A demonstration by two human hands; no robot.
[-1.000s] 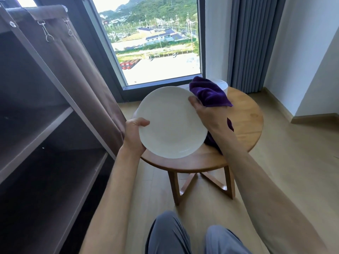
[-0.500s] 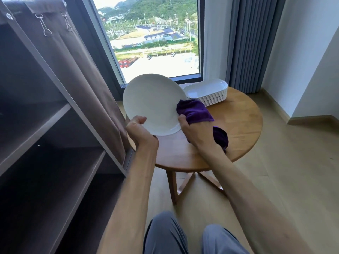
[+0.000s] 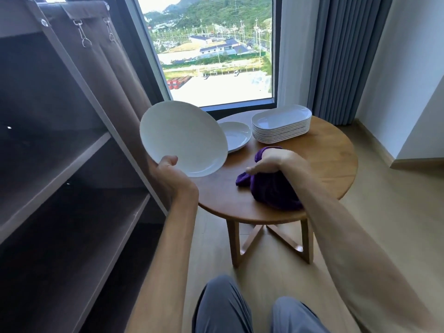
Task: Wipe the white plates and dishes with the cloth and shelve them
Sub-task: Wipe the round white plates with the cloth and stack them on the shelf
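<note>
White plate (image 3: 183,138) tilted up in our left hand (image 3: 168,173), purple cloth (image 3: 274,191) under our right hand (image 3: 271,162).

We grip the round plate at its lower rim, thumb over the edge, holding it above the left side of the round wooden table (image 3: 331,159), beside the dark shelf unit (image 3: 72,164). Our right hand rests on the cloth on the tabletop; we cannot tell whether its fingers clutch the fabric. We count one held plate, one more round plate (image 3: 236,137) lying flat, and one stack of oblong white dishes (image 3: 282,123), roughly ten high. No writing or labels are readable.
</note>
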